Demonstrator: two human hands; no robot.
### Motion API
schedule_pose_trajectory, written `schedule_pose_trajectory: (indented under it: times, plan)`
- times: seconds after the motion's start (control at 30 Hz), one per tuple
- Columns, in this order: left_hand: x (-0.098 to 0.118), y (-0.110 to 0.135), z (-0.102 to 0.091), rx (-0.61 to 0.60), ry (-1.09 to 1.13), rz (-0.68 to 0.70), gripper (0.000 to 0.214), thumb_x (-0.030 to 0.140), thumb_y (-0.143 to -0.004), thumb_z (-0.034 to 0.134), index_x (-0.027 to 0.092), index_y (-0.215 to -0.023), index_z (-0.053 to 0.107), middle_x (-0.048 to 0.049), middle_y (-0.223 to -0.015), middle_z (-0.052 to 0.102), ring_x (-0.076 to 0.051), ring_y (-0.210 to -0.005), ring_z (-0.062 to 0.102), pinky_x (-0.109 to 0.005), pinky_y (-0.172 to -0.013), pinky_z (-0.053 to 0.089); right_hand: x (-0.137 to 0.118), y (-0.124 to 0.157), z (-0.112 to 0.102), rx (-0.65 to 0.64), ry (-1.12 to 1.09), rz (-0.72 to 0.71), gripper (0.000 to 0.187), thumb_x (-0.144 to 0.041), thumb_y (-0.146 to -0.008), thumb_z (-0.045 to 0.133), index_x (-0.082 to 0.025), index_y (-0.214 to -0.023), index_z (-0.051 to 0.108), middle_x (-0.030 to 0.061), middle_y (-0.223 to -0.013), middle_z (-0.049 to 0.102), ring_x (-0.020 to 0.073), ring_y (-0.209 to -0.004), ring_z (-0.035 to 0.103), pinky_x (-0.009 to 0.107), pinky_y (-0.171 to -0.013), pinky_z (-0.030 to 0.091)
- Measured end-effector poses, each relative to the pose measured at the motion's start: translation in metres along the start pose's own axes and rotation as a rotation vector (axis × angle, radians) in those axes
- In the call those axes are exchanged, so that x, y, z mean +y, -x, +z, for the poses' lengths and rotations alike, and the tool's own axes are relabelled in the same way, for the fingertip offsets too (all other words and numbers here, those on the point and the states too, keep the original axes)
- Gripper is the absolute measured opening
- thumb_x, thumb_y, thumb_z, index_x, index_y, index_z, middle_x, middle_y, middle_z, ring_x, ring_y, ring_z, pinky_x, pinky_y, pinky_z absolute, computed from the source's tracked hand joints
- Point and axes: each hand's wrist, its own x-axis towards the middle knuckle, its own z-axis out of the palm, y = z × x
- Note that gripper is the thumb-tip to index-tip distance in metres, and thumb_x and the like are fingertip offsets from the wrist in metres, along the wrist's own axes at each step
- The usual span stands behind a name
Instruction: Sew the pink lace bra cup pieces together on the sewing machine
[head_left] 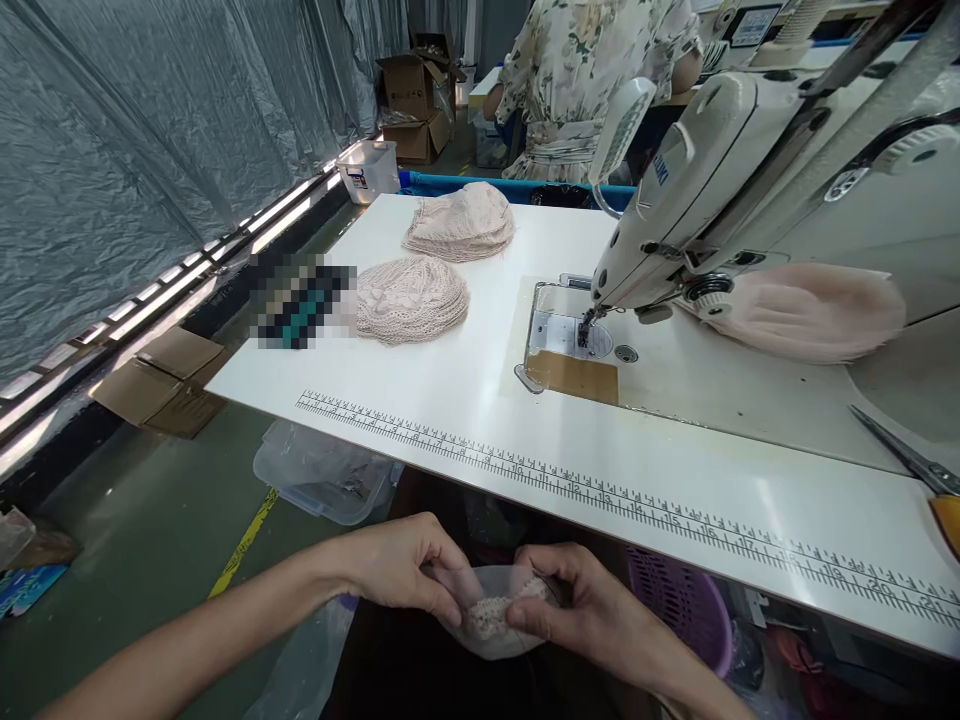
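Below the table's front edge, my left hand point(409, 570) and my right hand point(581, 605) both pinch one small pale fabric piece point(491, 615) with pink lace on it, fingers closed on its edges. On the white table point(450, 390) above lie two stacks of pink lace pieces, one nearer point(409, 298) and one farther back point(461, 222). A white sewing machine point(720, 190) stands at the right, its needle point(583, 330) over the metal plate. A stack of smooth pink pieces point(810, 312) rests under the machine arm.
A ruler scale point(600, 490) runs along the table front. Scissors point(904, 455) lie at the right edge. A clear plastic bin point(326, 470) and flattened cardboard point(161, 380) are on the floor at left; a purple basket point(682, 605) sits under the table. A person in a floral top point(585, 70) works beyond.
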Motion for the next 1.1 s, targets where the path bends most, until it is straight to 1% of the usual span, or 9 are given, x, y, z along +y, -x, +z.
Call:
schedule_pose_trajectory:
  times: [0.1,0.3,0.47,0.57,0.7,0.77,0.9,1.0,1.1]
  plan:
    - [0.0,0.001,0.001,0.006,-0.028,-0.009,0.022,0.027,-0.063,0.08,0.02,-0.084,0.076,0.0021,-0.068,0.069,-0.012,-0.064,0.061,-0.019,-0.064,0.046,0.002,0.0,-0.001,0.014,0.0,-0.009,0.038,-0.047,-0.073,0.072,-0.015,-0.065,0.053,-0.0053,-0.057,0.04,0.0084,-0.055,0.032,0.021,-0.049,0.023]
    - [-0.002,-0.002,0.011,0.094,-0.116,0.02,0.026,0.038,-0.059,0.083,0.015,-0.066,0.072,0.0071,-0.05,0.045,-0.005,-0.048,0.035,-0.018,-0.045,0.025,0.001,0.0,0.0,0.017,0.025,-0.022,0.038,-0.049,-0.076,0.068,-0.016,-0.066,0.051,-0.0054,-0.058,0.038,0.0085,-0.055,0.031,0.021,-0.049,0.024]
    - [0.001,-0.003,0.015,0.159,-0.134,0.013,0.015,0.032,-0.067,0.076,0.018,-0.075,0.077,0.0042,-0.053,0.058,-0.007,-0.05,0.042,-0.017,-0.048,0.028,-0.002,-0.001,0.0,0.033,0.026,-0.007,0.039,-0.047,-0.071,0.072,-0.018,-0.063,0.048,-0.0062,-0.057,0.038,0.0081,-0.054,0.031,0.021,-0.049,0.024]
    - [0.003,-0.001,0.015,0.147,-0.15,0.019,0.012,0.026,-0.068,0.074,0.019,-0.078,0.078,0.0038,-0.053,0.061,-0.007,-0.048,0.043,-0.016,-0.047,0.029,0.001,-0.001,-0.001,0.028,0.0,0.007,0.041,-0.047,-0.067,0.075,-0.018,-0.062,0.048,-0.0065,-0.056,0.039,0.0081,-0.054,0.03,0.021,-0.049,0.023]
    - [0.004,0.001,0.013,0.109,-0.098,0.014,0.014,0.019,-0.068,0.072,0.02,-0.08,0.078,0.003,-0.057,0.066,-0.008,-0.05,0.051,-0.016,-0.051,0.037,0.006,0.001,-0.002,-0.049,-0.092,0.035,0.038,-0.042,-0.062,0.08,-0.016,-0.071,0.055,-0.0041,-0.062,0.048,0.0098,-0.059,0.037,0.022,-0.053,0.028]
    - [0.004,0.002,0.011,0.099,-0.103,0.015,0.015,0.018,-0.069,0.072,0.021,-0.083,0.078,0.002,-0.062,0.069,-0.009,-0.054,0.056,-0.016,-0.054,0.041,0.007,0.002,-0.003,-0.066,-0.104,0.028,0.035,-0.041,-0.064,0.079,-0.016,-0.073,0.057,-0.0033,-0.064,0.05,0.0106,-0.061,0.039,0.022,-0.056,0.03]
    - [0.004,0.004,0.006,0.048,-0.122,0.008,0.019,0.016,-0.071,0.069,0.024,-0.087,0.077,0.0016,-0.073,0.074,-0.012,-0.064,0.064,-0.017,-0.061,0.046,0.006,0.002,-0.002,-0.004,-0.018,0.013,0.031,-0.041,-0.069,0.074,-0.016,-0.067,0.056,-0.0049,-0.06,0.045,0.0095,-0.058,0.036,0.021,-0.053,0.028]
    - [0.004,0.005,0.006,0.009,-0.1,0.01,0.023,0.02,-0.068,0.075,0.023,-0.09,0.076,0.001,-0.079,0.074,-0.014,-0.072,0.066,-0.018,-0.065,0.047,0.003,0.001,0.0,0.006,0.001,0.017,0.031,-0.041,-0.069,0.073,-0.016,-0.066,0.054,-0.0057,-0.058,0.043,0.0084,-0.055,0.034,0.021,-0.051,0.026]
    - [0.005,0.002,0.01,0.063,-0.087,-0.023,0.027,0.029,-0.061,0.082,0.02,-0.086,0.077,-0.0006,-0.077,0.074,-0.015,-0.07,0.066,-0.018,-0.062,0.046,0.002,0.0,0.002,0.011,0.015,0.022,0.03,-0.04,-0.068,0.074,-0.016,-0.067,0.056,-0.0052,-0.058,0.045,0.0088,-0.055,0.035,0.021,-0.05,0.027]
